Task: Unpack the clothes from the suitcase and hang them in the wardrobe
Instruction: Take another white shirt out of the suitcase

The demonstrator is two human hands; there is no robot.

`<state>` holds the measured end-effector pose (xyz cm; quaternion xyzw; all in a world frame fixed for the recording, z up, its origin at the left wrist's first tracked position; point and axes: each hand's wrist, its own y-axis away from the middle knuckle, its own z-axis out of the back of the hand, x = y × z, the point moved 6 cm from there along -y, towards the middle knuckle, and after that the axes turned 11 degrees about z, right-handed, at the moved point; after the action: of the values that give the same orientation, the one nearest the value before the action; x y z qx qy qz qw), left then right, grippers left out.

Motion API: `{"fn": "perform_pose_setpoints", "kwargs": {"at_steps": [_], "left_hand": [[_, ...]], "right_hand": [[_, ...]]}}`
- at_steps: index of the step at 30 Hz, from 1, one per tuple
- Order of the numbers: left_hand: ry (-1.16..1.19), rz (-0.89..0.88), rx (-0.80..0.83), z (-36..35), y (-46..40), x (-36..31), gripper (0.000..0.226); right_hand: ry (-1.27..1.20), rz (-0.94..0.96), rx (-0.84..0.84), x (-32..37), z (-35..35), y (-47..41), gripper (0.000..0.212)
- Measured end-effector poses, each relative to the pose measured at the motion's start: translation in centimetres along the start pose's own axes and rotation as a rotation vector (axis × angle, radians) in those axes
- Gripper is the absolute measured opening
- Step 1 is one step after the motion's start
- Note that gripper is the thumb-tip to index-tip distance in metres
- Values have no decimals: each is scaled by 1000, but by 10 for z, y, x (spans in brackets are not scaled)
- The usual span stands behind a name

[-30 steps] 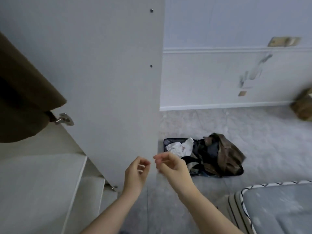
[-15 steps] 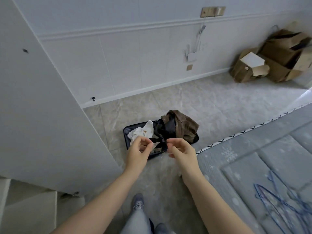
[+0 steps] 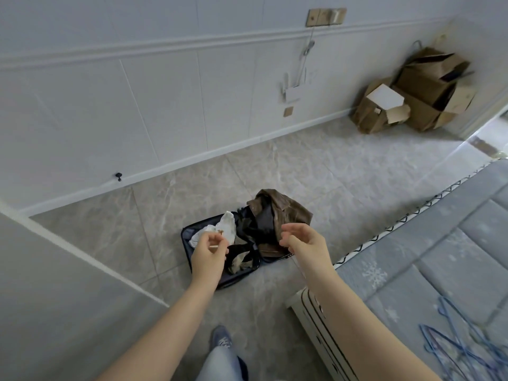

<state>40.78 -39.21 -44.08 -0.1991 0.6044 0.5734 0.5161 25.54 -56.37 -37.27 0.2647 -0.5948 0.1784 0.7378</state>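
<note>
A small dark suitcase (image 3: 238, 278) lies open on the tiled floor in front of me. Inside it lie a crumpled white garment (image 3: 227, 227), dark clothes (image 3: 261, 224) and a brown garment (image 3: 288, 211) spilling over its far right side. My left hand (image 3: 209, 253) hovers above the suitcase's left half, fingers loosely curled, holding nothing. My right hand (image 3: 305, 243) hovers above its right half, fingers apart and empty. A white wardrobe door panel (image 3: 55, 298) fills the lower left.
A bed with a grey-blue quilted cover (image 3: 439, 257) is at the right, with a pile of blue wire hangers (image 3: 461, 350) on it. Cardboard boxes (image 3: 412, 97) are stacked in the far right corner. My shoe (image 3: 221, 336) stands on the floor below the suitcase.
My view has swung right and down from the wardrobe to the suitcase and bed. Both hands have drawn apart and now hang over the suitcase.
</note>
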Motion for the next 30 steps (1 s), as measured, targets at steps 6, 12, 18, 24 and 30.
{"fn": "perform_pose_setpoints", "kwargs": {"at_steps": [6, 12, 18, 24, 30], "left_hand": [[-28, 96, -23, -4, -59, -9, 16], [1, 108, -56, -6, -98, -19, 21], [22, 181, -158, -2, -141, -29, 18], [-55, 215, -233, -15, -179, -33, 21], [97, 402, -267, -46, -207, -19, 16]], "right_hand": [[-19, -53, -44, 3, -26, -41, 21], [10, -91, -7, 0, -44, -82, 22], [27, -134, 90, -8, -67, -144, 22], [57, -190, 205, -15, -81, -217, 20], [119, -235, 322, -27, -95, -295, 16]]}}
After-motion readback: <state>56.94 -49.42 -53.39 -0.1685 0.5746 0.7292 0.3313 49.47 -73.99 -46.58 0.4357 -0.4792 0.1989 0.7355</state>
